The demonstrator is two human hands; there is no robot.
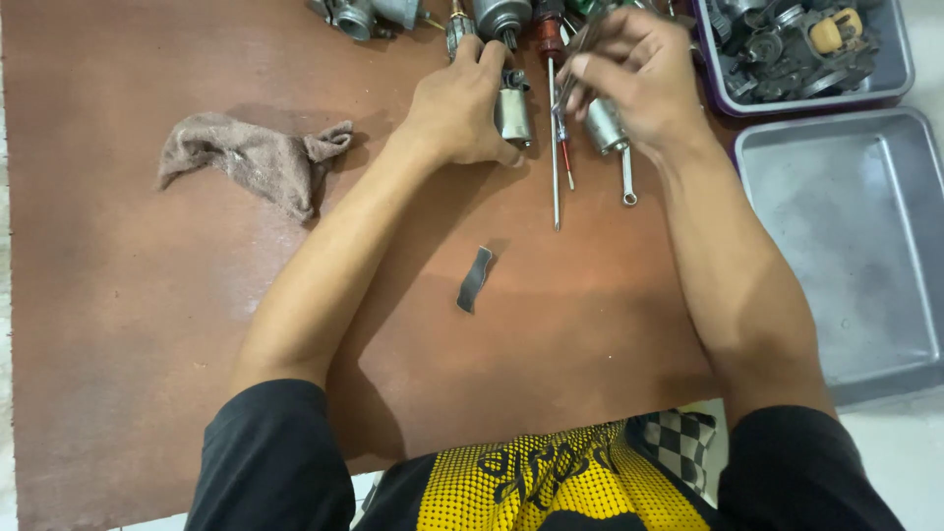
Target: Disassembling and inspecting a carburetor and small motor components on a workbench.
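The parts beyond the metal cylinder (512, 113) are cut off at the frame's top edge. The left hand (460, 108) lies curled, gripping that cylinder on the table (128, 295). Just right of the cylinder, the right hand (634, 74) pinches a thin tool (580, 59), largely hidden by fingers.

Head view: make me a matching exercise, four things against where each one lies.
Things:
1. rag
2. dark strip
3. empty grey tray
4. small metal cylinder

Places:
A. far right, beside the board
B. at the left hand fingertips
C. left part of the board
D. mid-board, between the forearms

Pairs: 1-C, 2-D, 3-A, 4-B
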